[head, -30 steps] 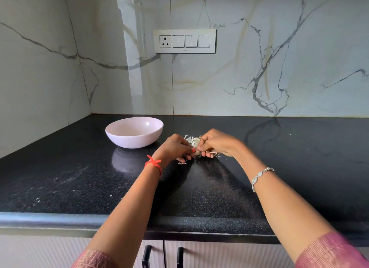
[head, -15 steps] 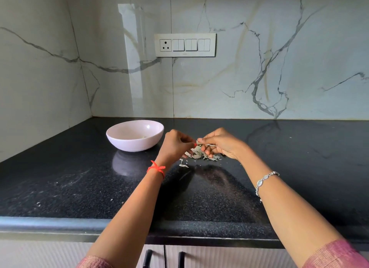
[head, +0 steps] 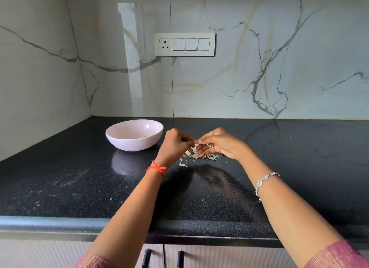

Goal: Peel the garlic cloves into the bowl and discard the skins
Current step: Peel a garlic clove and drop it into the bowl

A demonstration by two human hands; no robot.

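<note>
Stretching wide before me, the black desk [head: 60, 177] carries a pale pink bowl [head: 127, 145] at back left. My left hand [head: 174, 145] and right hand [head: 221, 145] meet fingertip to fingertip just right of it, both pinching one small garlic piece [head: 195, 141], mostly hidden. Loose skins [head: 209, 157] lie heaped on the desk beneath them. One pale bit [head: 143, 136] sits in the bowl.

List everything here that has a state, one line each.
bowl: upright on the counter, one pale piece inside.
left hand: pinches the garlic clove.
right hand: pinches the same clove.
garlic clove: held over the skins, mostly hidden.
skins: loose heap on the counter, not discarded.
cabinet doors: closed.
socket: nothing plugged in.
</note>
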